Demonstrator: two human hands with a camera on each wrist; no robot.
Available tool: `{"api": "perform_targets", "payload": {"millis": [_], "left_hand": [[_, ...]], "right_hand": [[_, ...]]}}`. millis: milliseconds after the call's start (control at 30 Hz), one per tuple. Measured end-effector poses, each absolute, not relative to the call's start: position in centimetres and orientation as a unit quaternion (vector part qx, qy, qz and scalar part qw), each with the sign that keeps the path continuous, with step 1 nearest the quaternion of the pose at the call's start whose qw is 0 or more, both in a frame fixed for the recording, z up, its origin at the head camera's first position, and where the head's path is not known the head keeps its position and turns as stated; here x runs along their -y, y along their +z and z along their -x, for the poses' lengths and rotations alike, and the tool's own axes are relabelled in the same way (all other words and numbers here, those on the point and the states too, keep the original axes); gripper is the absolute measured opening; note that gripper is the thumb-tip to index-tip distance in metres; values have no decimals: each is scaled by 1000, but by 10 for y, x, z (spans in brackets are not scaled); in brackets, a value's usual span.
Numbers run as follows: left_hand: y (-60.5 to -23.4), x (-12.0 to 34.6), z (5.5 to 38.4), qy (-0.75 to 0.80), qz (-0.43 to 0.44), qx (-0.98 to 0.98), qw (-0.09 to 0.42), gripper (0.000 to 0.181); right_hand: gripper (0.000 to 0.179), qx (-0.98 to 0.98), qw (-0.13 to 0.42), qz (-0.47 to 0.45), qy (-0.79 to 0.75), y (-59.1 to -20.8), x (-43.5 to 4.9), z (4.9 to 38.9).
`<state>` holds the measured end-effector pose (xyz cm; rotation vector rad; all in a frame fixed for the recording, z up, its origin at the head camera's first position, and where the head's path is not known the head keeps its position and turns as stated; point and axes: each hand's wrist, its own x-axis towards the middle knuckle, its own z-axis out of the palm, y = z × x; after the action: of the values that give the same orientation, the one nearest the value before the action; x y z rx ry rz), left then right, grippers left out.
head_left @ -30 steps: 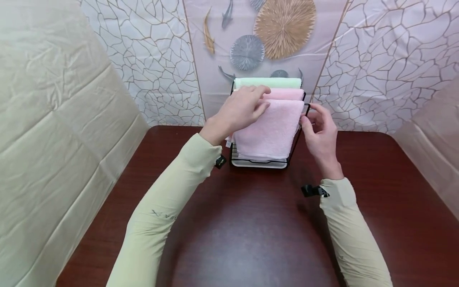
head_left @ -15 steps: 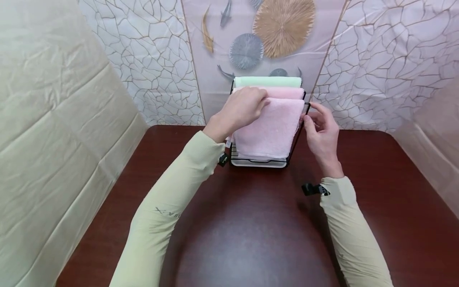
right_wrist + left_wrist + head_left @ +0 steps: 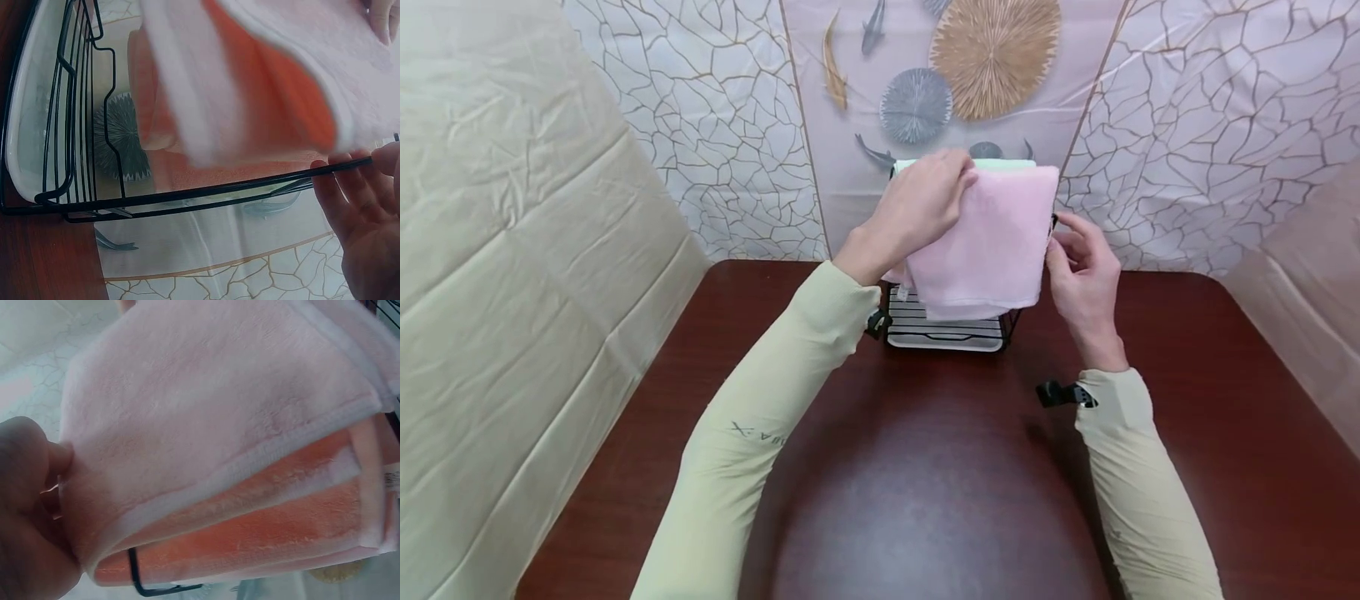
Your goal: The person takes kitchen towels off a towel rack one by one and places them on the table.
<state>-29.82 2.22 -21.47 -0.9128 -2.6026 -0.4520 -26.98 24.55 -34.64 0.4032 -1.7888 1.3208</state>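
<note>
A folded pink towel (image 3: 988, 242) hangs from my left hand (image 3: 921, 200), which pinches its top edge over the black wire rack (image 3: 947, 337). In the left wrist view the towel (image 3: 219, 394) fills most of the picture, with the fingers (image 3: 28, 481) at its folded edge. My right hand (image 3: 1084, 267) holds the rack's right side; in the right wrist view its thumb and fingers grip the black wire (image 3: 250, 182). Behind the raised towel, another pink towel (image 3: 231, 172) stands in the rack. A pale green towel (image 3: 1007, 164) shows at the back, mostly covered.
Under the wires lies a white tray (image 3: 943, 342). The rack stands at the far edge of a dark red-brown table (image 3: 925, 467), close to a patterned backdrop cloth (image 3: 730, 108). Beige padded panels (image 3: 550, 250) rise on both sides.
My left hand has closed on the front pink towel and lifted it up and slightly right, baring the rack's front wires. The right hand keeps its hold on the rack.
</note>
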Motion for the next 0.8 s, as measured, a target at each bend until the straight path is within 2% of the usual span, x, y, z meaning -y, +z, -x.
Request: {"api": "perform_targets", "payload": {"millis": [300, 533, 800], "left_hand": [[-197, -16, 294, -191, 311, 910, 195, 27], [-177, 0, 293, -268, 331, 874, 233, 27], [-150, 20, 271, -318, 332, 845, 272, 24]], "right_hand": [[32, 709, 425, -158, 541, -345, -248, 271], [32, 699, 429, -162, 549, -344, -249, 271], [33, 692, 415, -165, 567, -343, -247, 272]]}}
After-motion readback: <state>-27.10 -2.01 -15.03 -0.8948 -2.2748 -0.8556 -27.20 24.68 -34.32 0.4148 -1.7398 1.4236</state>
